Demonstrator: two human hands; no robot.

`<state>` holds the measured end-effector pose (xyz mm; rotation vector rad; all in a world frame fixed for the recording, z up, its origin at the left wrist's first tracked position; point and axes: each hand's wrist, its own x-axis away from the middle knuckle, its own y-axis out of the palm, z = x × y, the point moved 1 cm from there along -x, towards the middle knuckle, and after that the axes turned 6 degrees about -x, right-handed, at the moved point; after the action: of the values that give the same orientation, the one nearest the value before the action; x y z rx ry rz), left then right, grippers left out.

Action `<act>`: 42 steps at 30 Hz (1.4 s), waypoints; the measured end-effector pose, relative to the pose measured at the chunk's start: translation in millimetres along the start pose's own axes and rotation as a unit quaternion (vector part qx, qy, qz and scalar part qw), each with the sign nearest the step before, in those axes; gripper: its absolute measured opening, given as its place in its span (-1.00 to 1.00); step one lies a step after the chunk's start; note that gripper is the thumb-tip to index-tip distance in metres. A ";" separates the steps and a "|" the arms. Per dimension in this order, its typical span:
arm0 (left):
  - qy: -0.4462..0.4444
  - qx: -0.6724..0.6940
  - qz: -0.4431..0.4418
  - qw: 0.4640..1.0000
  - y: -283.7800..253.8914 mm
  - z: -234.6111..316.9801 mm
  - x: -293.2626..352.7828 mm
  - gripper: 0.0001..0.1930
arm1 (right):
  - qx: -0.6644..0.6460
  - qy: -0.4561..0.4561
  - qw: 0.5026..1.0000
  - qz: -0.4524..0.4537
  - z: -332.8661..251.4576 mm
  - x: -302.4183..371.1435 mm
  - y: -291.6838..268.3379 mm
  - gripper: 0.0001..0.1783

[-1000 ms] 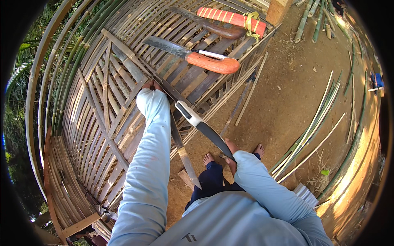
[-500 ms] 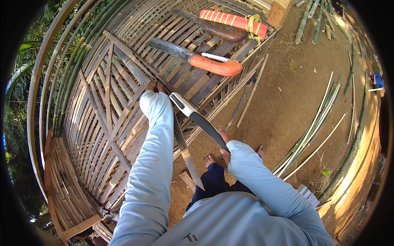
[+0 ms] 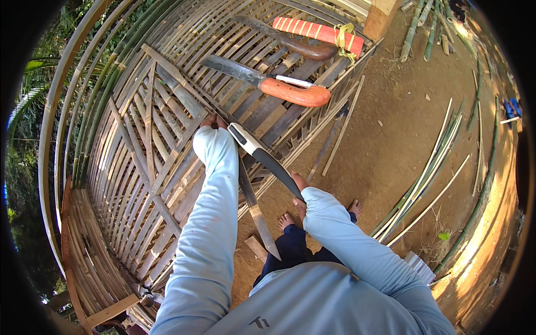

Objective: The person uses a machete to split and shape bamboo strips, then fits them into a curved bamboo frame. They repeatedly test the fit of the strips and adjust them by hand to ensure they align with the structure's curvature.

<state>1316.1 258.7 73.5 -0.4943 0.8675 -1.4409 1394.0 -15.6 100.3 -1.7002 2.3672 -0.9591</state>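
My right hand (image 3: 300, 195) is wrapped round the lower end of a long curved black handle (image 3: 274, 167), which widens into a white head with a dark slot. That head lies close beside my left hand (image 3: 212, 121). The left fingers are closed at the edge of a bamboo slat platform, and the sleeve partly hides what they grip. A long flat strip (image 3: 258, 215) with a pointed lower end slants from beneath the handle towards my legs. On the platform lie a large knife with an orange wooden handle (image 3: 293, 92) and a darker knife with a brown handle (image 3: 310, 49).
A red sheath with yellow bindings (image 3: 312, 32) lies at the platform's far edge, by a wooden post (image 3: 381, 17). Split bamboo strips (image 3: 419, 173) lie on the dirt floor (image 3: 385, 139) to the right. Curved bamboo poles (image 3: 53, 123) rise on the left.
My right hand and the black handle have moved slightly up and left, towards the left hand. My left hand keeps nearly the same place.
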 end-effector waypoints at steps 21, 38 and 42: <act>-0.007 0.078 -0.035 0.996 -4.0 1.9 2.3 -0.74 | -0.096 0.051 0.994 -0.022 19.0 13.7 14.7 -0.38; -0.004 -0.004 -0.011 1.000 -2.4 1.6 2.2 -0.75 | -0.028 0.042 0.999 -0.012 29.5 -0.9 20.1 -0.37; 0.111 -0.041 -0.002 0.993 -2.9 -7.8 1.7 -0.73 | -0.198 0.096 0.975 -0.038 56.9 -7.9 42.4 -0.32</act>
<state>1308.1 258.3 70.5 -0.4012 1.1068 -1.4882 1384.7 -25.7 30.2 -1.9147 2.7921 -0.7246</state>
